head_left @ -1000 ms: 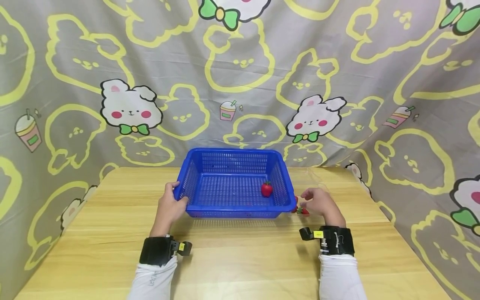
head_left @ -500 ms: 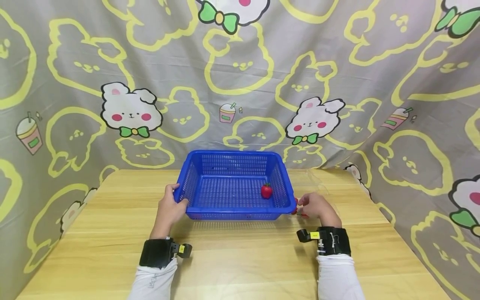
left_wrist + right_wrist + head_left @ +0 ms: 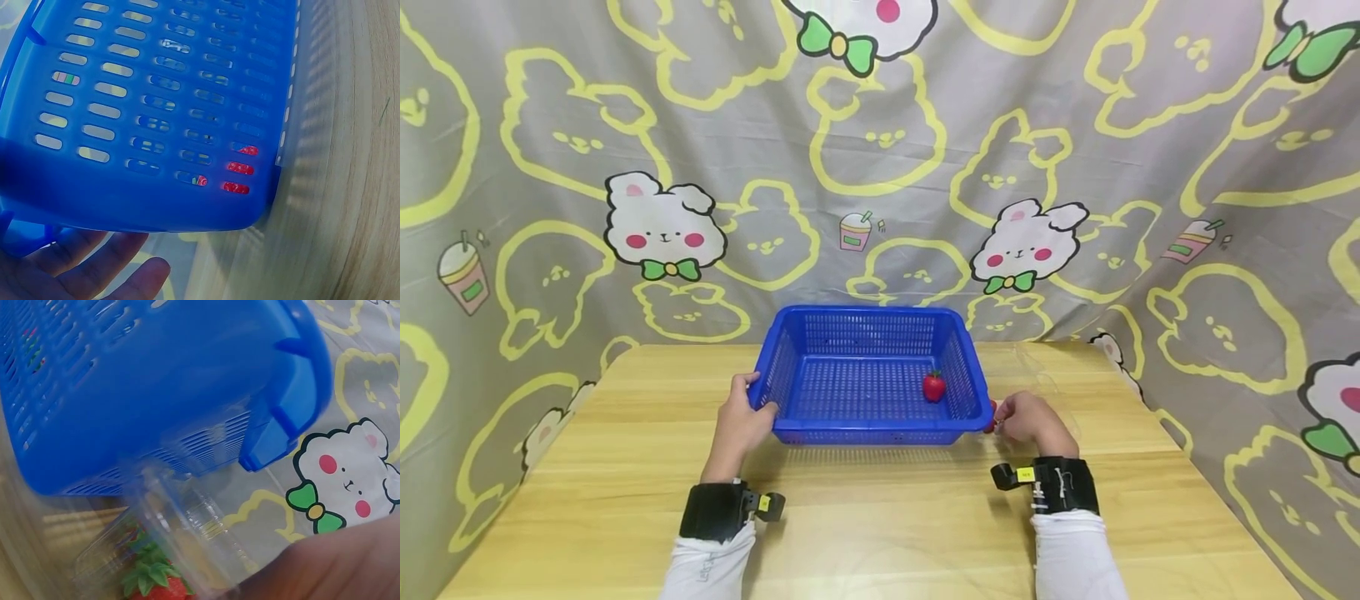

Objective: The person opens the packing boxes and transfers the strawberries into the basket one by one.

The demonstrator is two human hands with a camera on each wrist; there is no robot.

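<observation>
A blue plastic basket [image 3: 865, 429] with slotted walls stands in the middle of the table, one red strawberry [image 3: 934, 386] with a green top lying inside at the right. My left hand [image 3: 743, 425] holds the basket's left rim near its front corner; in the left wrist view, several of its fingers [image 3: 94, 265] show below the rim. Beside the basket's right side, my right hand [image 3: 1030, 418] reaches down with curled fingers at a clear plastic box [image 3: 187, 531] and strawberries [image 3: 159, 589]. What its fingertips hold is hidden.
The wooden table [image 3: 887, 525] extends in front of the basket. Behind it hangs a grey curtain [image 3: 760, 125] with yellow outlines and white cartoon rabbits. The clear box, hard to make out in the head view, lies close against the basket's right side.
My right hand has moved slightly left and down onto the strawberries beside the basket, covering one seen earlier. The left hand and the basket keep their places; the head view has tilted up slightly.
</observation>
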